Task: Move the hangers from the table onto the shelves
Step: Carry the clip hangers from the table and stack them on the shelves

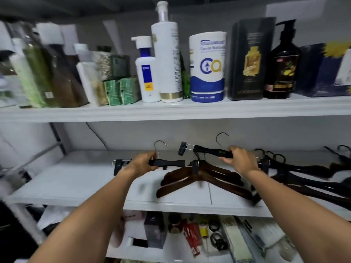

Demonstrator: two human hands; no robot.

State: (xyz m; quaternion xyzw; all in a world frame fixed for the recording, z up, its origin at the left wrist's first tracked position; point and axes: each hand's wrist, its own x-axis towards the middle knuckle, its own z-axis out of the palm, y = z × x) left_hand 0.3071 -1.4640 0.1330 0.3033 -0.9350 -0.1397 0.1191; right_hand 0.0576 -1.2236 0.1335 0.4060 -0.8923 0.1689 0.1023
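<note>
Left hand (142,163) grips left hanger (168,162) — right hand (241,160), right hanger (209,151).

place: home storage shelving | evidence: toiletry bottles (168,54), tissue roll (208,67), hangers (201,175)

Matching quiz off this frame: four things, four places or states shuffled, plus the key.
1 left hand
2 brown wooden hangers
3 tall white pump bottle
4 dark purple box

A on the upper shelf
B on the lower shelf
C lying on the middle shelf
D gripping a black clip hanger

Pairs: 1-D, 2-C, 3-A, 4-B
</note>
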